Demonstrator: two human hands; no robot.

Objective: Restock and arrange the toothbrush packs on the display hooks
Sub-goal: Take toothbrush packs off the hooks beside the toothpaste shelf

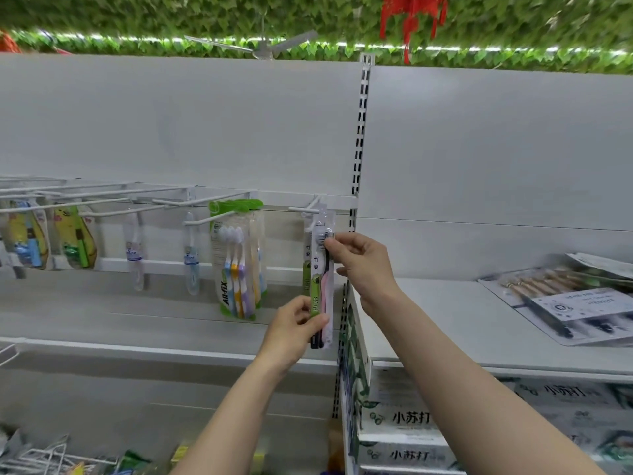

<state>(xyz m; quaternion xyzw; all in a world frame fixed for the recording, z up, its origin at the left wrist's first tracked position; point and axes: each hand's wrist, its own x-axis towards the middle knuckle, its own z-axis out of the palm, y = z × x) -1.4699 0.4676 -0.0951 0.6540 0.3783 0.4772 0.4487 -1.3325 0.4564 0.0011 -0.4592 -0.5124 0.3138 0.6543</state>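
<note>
Two hands on one toothbrush pack [320, 275], frame centre. Left hand [294, 329] pinching bottom edge, steadying against swing. Right hand [359, 258] pinching near top, probably guiding hang hole along display hook [305, 209]. Multipack [238, 258] hanging just left.

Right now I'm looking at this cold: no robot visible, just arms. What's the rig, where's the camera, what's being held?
There is no robot: a person wears a wide-angle camera on the head, looking forward and down at the bare hands. This is a shop shelf with wire display hooks. The left hand grips the bottom of a narrow toothbrush pack, and the right hand pinches it near the top, by the hook. Left of it hangs a green multi-brush pack. On the right shelf lie flat packs.
</note>
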